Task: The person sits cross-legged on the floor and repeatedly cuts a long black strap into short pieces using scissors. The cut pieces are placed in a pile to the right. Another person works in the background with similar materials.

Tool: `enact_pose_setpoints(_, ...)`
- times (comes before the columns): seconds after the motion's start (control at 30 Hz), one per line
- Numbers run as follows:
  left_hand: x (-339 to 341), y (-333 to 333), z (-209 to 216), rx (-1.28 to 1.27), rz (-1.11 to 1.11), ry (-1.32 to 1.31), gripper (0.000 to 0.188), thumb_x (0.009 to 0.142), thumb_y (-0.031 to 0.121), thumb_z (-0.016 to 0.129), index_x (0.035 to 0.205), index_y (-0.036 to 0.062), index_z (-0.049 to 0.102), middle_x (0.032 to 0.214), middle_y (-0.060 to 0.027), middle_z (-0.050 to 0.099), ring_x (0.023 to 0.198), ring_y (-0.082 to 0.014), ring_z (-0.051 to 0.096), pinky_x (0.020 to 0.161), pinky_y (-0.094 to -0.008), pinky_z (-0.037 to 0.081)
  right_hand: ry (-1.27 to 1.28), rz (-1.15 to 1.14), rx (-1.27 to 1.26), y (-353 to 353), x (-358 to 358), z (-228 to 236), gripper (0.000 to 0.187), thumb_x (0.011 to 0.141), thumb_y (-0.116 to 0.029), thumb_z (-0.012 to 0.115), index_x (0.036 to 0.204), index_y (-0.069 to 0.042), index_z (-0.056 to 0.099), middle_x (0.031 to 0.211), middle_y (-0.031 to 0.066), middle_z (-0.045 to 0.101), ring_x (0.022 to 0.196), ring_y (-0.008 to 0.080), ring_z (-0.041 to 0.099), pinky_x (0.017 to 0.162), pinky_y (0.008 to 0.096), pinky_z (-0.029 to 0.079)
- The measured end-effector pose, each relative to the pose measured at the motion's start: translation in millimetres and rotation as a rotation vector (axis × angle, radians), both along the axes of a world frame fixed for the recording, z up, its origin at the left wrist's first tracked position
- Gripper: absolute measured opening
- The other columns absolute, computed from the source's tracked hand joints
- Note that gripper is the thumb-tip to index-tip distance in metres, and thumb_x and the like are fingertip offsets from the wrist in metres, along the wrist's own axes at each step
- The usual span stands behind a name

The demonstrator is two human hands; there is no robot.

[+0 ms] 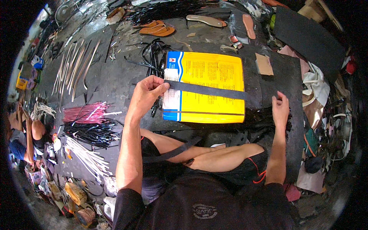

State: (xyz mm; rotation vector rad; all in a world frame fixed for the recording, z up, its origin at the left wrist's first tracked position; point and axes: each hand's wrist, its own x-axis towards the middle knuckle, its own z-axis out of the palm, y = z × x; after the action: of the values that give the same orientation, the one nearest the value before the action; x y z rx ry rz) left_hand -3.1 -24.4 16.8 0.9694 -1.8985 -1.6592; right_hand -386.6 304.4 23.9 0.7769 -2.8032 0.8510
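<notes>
Pinching a flat black strip (209,91) toward its left end with the left hand (150,91), using thumb and fingers pressed together. Laid from there over the middle of a flat yellow tin (214,69) with a blue and white left side, and on past its right edge to a dark mat (293,76). Reaching in near the strip's right end with the right hand (281,108), fingers bent. Cannot tell whether pinching something thin there or just curled loosely.

Close to the body, below the tin: bare folded legs (226,159), with a black strap (168,155) near the left one and a red cord (262,177) by the right one. Just past the tin's top left corner, a messy bunch of shiny black strips (153,55). Farther up, a pair of orange-brown sandals (157,30), a gray insole (207,20) and a pink insole (249,26). Right of the tin, a small piece of brown cardboard (264,64).

Over on the left, from top to bottom: long pale strips (73,69) spread out, a pink bundle (84,114), a black bundle (92,134) touching it, and a fan of white strips (88,157). At the far left edge, part of another person (28,126), too small to see well.
</notes>
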Motion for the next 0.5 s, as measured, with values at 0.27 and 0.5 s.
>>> enact_pose_setpoints(0.27,-4.3,2.9,-6.7,-0.117,0.153,0.028,0.016,0.097,0.016,0.074,0.101,0.0002,0.075,0.085,-0.0011,0.073,0.076,-0.0066,0.063,0.069,-0.0241,0.050,-0.065,1.100,-0.205,-183.4,160.5,42.6,0.025,0.094,-0.014,0.074,0.114,-0.002,0.070,0.109,0.0163,0.067,0.110,0.0332,0.064,0.097,0.0400,0.050)
enact_pose_setpoints(0.5,-9.5,7.7,-8.2,-0.056,0.236,0.038,0.016,0.097,0.015,0.074,0.102,-0.0001,0.074,0.089,-0.0010,0.073,0.082,-0.0076,0.064,0.073,-0.0250,0.050,-0.137,1.162,-0.150,-251.1,188.3,15.0,0.020,0.095,-0.012,0.071,0.111,-0.001,0.070,0.103,0.0158,0.068,0.100,0.0335,0.068,0.090,0.0417,0.054)
